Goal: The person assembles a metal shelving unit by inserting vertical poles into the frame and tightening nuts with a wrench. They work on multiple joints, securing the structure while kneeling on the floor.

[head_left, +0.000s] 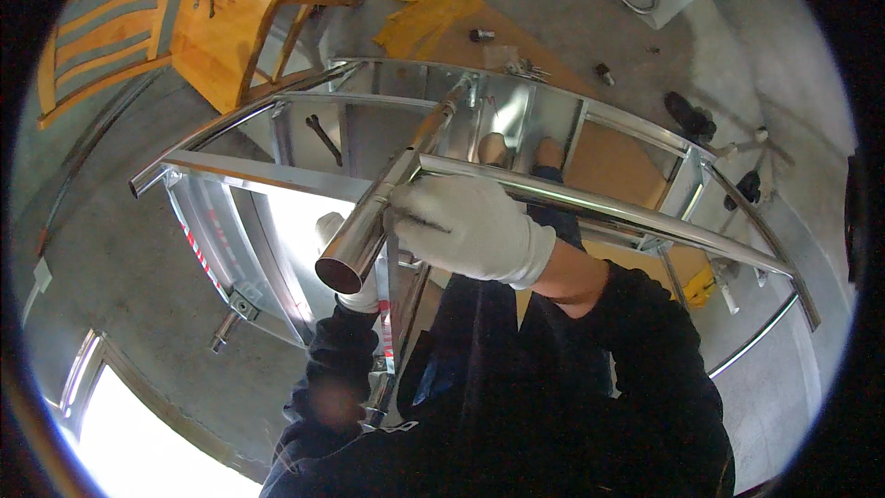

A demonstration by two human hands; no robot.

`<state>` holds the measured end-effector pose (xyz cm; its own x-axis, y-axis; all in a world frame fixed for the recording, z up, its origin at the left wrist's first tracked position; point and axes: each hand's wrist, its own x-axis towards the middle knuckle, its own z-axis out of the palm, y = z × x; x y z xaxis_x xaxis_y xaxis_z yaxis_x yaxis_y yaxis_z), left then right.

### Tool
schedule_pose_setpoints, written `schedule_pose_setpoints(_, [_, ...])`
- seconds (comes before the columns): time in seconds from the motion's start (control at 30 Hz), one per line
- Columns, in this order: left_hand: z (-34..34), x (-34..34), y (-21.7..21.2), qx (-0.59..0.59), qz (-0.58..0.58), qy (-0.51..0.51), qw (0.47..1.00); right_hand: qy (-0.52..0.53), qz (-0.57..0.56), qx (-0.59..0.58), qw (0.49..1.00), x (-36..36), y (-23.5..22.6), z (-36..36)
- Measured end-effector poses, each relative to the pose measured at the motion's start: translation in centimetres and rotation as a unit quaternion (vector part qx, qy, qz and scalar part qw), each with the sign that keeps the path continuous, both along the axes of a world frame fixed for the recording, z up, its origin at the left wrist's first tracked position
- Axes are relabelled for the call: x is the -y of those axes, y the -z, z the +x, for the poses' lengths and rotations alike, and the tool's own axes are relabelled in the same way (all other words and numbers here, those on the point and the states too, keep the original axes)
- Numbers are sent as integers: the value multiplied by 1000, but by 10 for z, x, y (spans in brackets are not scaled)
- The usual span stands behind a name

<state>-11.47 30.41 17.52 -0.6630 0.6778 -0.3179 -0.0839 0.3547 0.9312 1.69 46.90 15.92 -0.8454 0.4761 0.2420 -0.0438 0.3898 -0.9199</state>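
A shiny steel tube (355, 238) with an open round end points toward me at the centre, joined to a long steel rail (599, 199) running right. My right hand (475, 229), in a white glove, is closed against the tube beside this joint, its fingertips partly hidden. Beneath and left of the tube is my left hand (361, 299), also gloved; it appears wrapped round the tube from below, which hides most of its fingers. Both tubes belong to or lie over a large metal frame (355, 186). A dark wrench (324, 140) rests on the frame beyond my hands.
A wooden chair (226, 32) stands at the far left with a wrench on its seat. Cardboard with torn yellow film (429, 11) lies beyond the frame, near small dark metal parts (481, 35). Dark shoes (690, 117) are at right. Another tube (92, 152) lies along the left floor.
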Motion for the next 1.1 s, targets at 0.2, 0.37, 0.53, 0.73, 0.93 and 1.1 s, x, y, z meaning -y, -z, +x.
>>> schedule_pose_setpoints(0.2, [-12,20,18,-19,-16,9,1000,22,-230,127,965,0,-5,1])
schedule_pose_setpoints(0.37, [-14,21,17,-39,-16,5,999,59,54,-24,997,-2,12,3])
schedule_pose_setpoints(0.53, [-16,22,17,-57,-17,11,998,-31,72,-22,997,-19,12,3])
schedule_pose_setpoints(0.73, [-20,23,24,-72,-22,24,997,-91,170,-69,979,-29,16,1])
schedule_pose_setpoints(0.93, [-12,20,17,-65,-21,34,997,-6,30,24,999,-19,15,2])
schedule_pose_setpoints(1.1, [-10,19,20,-69,-21,41,997,97,-46,30,994,-7,21,13])
